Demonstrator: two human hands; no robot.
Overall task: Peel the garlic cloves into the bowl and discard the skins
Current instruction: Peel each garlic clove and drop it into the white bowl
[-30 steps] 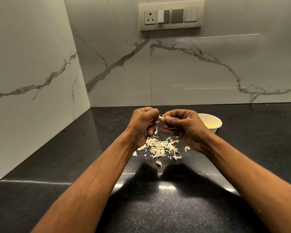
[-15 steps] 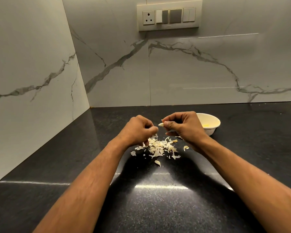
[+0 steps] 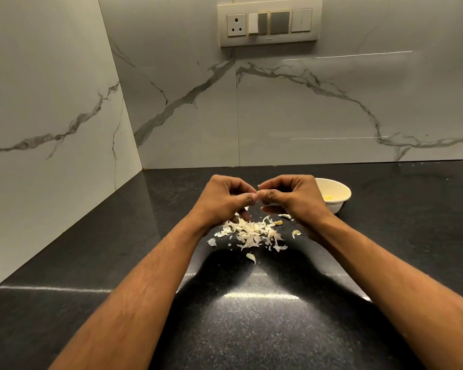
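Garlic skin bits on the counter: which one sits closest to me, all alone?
The single skin piece lying apart from the skin pile, on its near side; the other bits lie farther back.

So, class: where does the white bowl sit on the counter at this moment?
In the head view the white bowl stands on the black counter, right of centre, just behind the right hand and beyond the heap of garlic skins.

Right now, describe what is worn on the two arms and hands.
Nothing is worn. The left hand and right hand are bare: no gloves, rings, watch or bracelets show. Both forearms are uncovered to the frame's edge, with no sleeve in view.
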